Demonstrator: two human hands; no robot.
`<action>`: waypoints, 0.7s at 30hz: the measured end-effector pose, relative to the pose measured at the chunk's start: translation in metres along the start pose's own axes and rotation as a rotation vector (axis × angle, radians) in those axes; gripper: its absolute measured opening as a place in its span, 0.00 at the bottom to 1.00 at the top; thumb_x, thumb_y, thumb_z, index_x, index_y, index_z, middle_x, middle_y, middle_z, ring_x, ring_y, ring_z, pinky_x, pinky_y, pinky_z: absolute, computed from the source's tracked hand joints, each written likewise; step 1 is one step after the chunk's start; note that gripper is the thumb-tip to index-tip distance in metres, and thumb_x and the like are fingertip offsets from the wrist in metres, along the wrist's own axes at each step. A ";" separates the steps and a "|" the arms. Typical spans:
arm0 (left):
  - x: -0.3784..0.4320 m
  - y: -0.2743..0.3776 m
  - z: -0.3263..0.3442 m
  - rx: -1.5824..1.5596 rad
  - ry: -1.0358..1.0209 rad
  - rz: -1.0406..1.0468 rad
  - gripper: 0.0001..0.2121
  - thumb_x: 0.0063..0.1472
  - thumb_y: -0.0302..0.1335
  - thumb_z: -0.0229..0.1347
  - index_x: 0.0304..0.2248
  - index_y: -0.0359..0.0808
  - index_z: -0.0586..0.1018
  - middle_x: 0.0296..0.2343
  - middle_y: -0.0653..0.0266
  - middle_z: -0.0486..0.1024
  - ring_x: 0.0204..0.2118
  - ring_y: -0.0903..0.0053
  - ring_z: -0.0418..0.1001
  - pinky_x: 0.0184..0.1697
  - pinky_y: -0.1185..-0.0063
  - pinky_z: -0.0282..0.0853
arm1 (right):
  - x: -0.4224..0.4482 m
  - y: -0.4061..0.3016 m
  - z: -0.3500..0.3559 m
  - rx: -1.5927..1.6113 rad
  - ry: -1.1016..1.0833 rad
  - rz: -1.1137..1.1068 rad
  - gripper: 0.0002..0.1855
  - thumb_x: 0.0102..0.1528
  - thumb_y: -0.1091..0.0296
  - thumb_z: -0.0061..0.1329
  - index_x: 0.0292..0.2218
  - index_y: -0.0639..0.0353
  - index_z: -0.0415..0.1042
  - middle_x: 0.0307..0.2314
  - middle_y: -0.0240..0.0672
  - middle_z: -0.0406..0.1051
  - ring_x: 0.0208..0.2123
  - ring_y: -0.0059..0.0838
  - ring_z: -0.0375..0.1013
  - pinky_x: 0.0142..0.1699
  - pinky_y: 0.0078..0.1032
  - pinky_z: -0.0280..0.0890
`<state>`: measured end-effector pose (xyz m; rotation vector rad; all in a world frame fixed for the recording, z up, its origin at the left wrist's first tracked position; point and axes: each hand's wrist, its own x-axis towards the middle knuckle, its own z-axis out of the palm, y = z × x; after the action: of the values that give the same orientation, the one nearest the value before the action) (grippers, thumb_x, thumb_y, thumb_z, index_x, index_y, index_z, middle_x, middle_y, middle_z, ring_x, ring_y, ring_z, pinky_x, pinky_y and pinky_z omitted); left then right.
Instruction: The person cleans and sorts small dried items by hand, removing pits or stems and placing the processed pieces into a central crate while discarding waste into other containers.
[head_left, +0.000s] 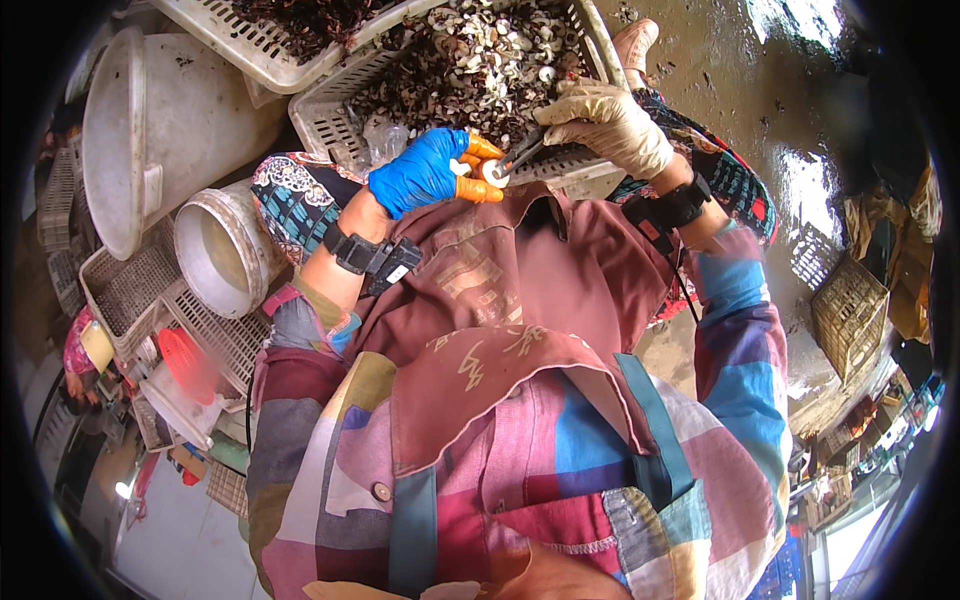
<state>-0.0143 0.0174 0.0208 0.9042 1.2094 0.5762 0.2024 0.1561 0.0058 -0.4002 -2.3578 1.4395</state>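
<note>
My left hand (420, 172) wears a blue glove with orange finger covers. Its thumb and fingers pinch a small, round, whitish piece (493, 173). A cream glove covers my right hand (611, 124), which grips a slim dark metal hand tool (523, 150); its narrow tips touch or overlap the piece, and its exact kind is unclear. Both hands are above the near side of a white slotted plastic crate (322, 124). Whitish curved pieces (495, 56) and dark brown bits (435, 94) are heaped inside it. Clear plastic film (386, 141) lies at the crate's left.
Another slotted crate (281, 71) with dark reddish material overlaps the back left. A large white tub (142, 135), a white bucket (225, 255) and a red basket (187, 365) stand left. Wet floor (720, 82) and a tilted crate (850, 319) are right. Another person (77, 352) is far left.
</note>
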 end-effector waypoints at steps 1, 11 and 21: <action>0.000 -0.001 0.001 -0.042 -0.042 0.010 0.20 0.43 0.22 0.62 0.39 0.31 0.73 0.32 0.66 0.74 0.35 0.84 0.70 0.41 0.84 0.65 | -0.004 0.003 0.004 0.186 -0.026 0.122 0.11 0.45 0.71 0.52 0.33 0.60 0.73 0.25 0.33 0.70 0.31 0.30 0.69 0.40 0.22 0.63; 0.009 -0.019 0.010 -0.685 0.046 0.147 0.18 0.53 0.25 0.53 0.44 0.31 0.68 0.36 0.64 0.71 0.39 0.79 0.68 0.43 0.83 0.64 | -0.017 0.001 0.058 0.906 0.443 0.692 0.10 0.48 0.74 0.51 0.34 0.65 0.71 0.23 0.32 0.72 0.26 0.17 0.69 0.35 0.15 0.66; 0.006 -0.022 0.025 -1.220 0.192 0.027 0.13 0.52 0.16 0.50 0.39 0.31 0.69 0.36 0.56 0.71 0.38 0.69 0.70 0.44 0.74 0.67 | -0.027 0.010 0.059 0.599 0.578 0.785 0.09 0.47 0.71 0.53 0.33 0.63 0.73 0.25 0.30 0.72 0.28 0.16 0.68 0.36 0.14 0.64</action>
<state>0.0098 0.0033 0.0010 -0.1790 0.7689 1.2371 0.2014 0.1029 -0.0318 -1.4261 -1.2560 1.8995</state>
